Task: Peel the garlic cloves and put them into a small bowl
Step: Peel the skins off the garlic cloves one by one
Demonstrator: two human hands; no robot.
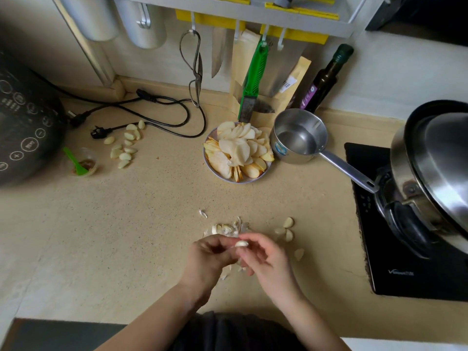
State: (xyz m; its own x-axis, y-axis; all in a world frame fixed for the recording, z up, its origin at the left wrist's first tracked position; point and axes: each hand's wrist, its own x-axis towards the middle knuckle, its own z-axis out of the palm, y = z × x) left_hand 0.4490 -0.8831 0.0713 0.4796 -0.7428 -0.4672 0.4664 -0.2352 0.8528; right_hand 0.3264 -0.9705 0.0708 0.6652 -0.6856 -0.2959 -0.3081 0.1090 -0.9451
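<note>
Both hands meet over the beige counter (141,224) near its front. A pale garlic clove (241,243) sits between them, pinched by the curled fingers of my left hand (210,259) and my right hand (263,259). Just beyond the hands lies a heap of garlic skins (228,228), with more scraps under my palms. Several unpeeled cloves (287,228) lie to the right of my hands. A group of peeled cloves (126,145) lies on the counter at the far left. No small bowl for garlic shows plainly.
A plate of sliced apple (236,153) stands mid-counter beside a small steel saucepan (298,138). A stove with a lidded wok (435,168) is on the right. At the left sit a black cooker (22,122), its cords (152,107) and a small plastic cup with a green spoon (81,163).
</note>
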